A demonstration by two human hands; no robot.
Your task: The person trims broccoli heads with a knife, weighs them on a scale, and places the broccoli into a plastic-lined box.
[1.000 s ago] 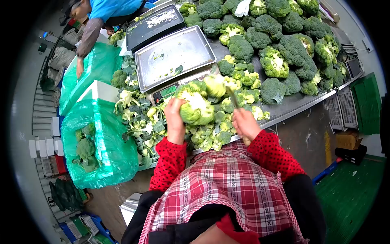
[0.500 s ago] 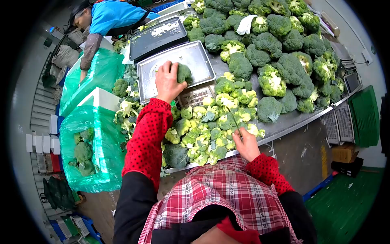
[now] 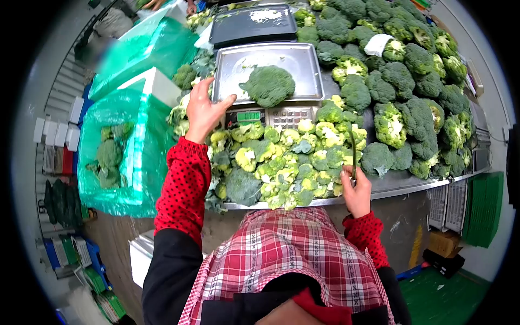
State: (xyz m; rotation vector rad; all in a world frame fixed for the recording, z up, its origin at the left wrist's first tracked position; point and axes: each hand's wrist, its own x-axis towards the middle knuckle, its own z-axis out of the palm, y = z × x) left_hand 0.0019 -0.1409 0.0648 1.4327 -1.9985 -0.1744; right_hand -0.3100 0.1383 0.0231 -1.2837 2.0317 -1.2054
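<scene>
A head of broccoli [image 3: 269, 86] rests on the metal pan of a weighing scale [image 3: 303, 59]. My left hand [image 3: 205, 108] is just left of the pan's front corner, thumb and fingers spread, holding nothing. Below the pan, the scale's green display [image 3: 248, 116] is lit beside its keypad [image 3: 291, 117]. In my right hand [image 3: 356, 190], near the table's front edge, a thin knife [image 3: 353, 149] points up and away from me. Small broccoli florets [image 3: 281, 162] cover the table between my hands.
Broccoli heads [image 3: 401, 81] are piled on the right of the table. A dark tray [image 3: 253, 24] lies behind the scale. At left stands a white box with a green plastic liner [image 3: 119, 179], broccoli inside; another green-lined box [image 3: 146, 54] is behind it. Another person's hand [image 3: 154, 4] shows at the top.
My left hand has let go of the broccoli on the pan and drawn back to the left, opening. The view has shifted. The co-worker is now mostly out of sight.
</scene>
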